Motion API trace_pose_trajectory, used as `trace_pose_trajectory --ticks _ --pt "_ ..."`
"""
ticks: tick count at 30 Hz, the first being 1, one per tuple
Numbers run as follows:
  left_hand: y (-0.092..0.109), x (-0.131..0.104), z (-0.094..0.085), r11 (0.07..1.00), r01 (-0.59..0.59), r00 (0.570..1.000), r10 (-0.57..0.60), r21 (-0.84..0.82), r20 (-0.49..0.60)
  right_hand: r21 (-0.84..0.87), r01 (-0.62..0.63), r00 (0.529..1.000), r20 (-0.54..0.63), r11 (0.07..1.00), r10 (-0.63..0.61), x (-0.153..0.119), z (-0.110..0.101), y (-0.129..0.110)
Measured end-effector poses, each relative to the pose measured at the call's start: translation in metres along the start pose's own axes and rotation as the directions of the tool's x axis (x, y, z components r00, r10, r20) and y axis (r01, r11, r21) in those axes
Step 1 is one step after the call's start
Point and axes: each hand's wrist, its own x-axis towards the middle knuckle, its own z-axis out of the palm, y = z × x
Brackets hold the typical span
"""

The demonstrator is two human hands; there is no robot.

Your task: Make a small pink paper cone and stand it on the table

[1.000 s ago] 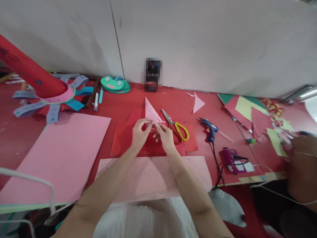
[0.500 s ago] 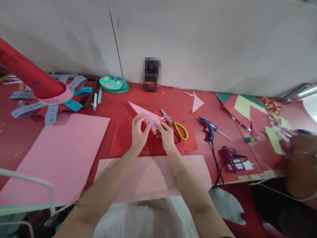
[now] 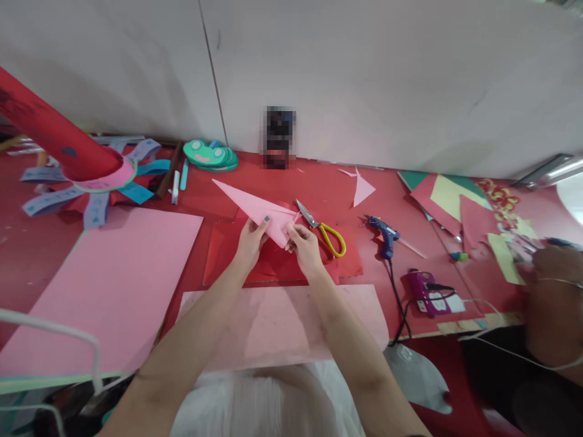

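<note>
Between both hands is a piece of pink paper [image 3: 255, 207], its long pointed end stretching to the upper left. My left hand [image 3: 251, 243] grips its lower left edge, thumb on top and fingers mostly underneath. My right hand [image 3: 302, 243] pinches the paper's right end, where a narrow strip sticks up. Beneath the hands lie red sheets [image 3: 223, 255] on the table. Just right of the paper rest scissors with yellow handles [image 3: 334, 240], blades pointing up and left.
A blue glue gun [image 3: 387, 237] and a purple power strip [image 3: 426, 291] lie to the right, with cables. Pink sheets [image 3: 122, 273] cover the left side. Green frog-face cutouts [image 3: 212, 156] sit by the wall. A co-worker's hand [image 3: 558, 267] is at far right.
My left hand has shifted down and left and now holds the paper by its lower edge. The paper looks flatter, its long point reaching further left. The right hand stays nearly in place.
</note>
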Motion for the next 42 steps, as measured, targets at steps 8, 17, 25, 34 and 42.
trace_pose_trajectory --ticks 8,17,25,34,42 --pt "0.0077 -0.0061 0.0064 0.984 0.042 0.995 -0.056 -0.176 -0.078 -0.034 -0.004 1.0 -0.012 0.999 0.003 0.0012 -0.0022 -0.0002" --pt "0.0084 -0.0065 0.0073 0.978 0.038 0.995 -0.057 -0.206 -0.086 0.013 0.026 1.0 -0.004 1.0 -0.026 0.0011 -0.0041 -0.0008" --pt "0.008 -0.0073 0.0089 0.985 0.026 0.996 -0.039 -0.168 -0.076 0.038 0.057 0.997 -0.059 0.998 -0.055 0.0022 -0.0038 -0.0002" --pt "0.0041 -0.0068 0.0069 0.99 0.012 0.997 -0.022 -0.137 -0.075 0.046 0.103 0.992 -0.078 0.994 -0.1 0.0007 -0.0013 0.0013" --pt "0.0006 -0.0061 0.0062 0.997 -0.003 0.998 -0.001 -0.082 -0.056 -0.013 0.127 0.98 -0.151 0.992 -0.128 -0.0033 0.0054 0.0053"
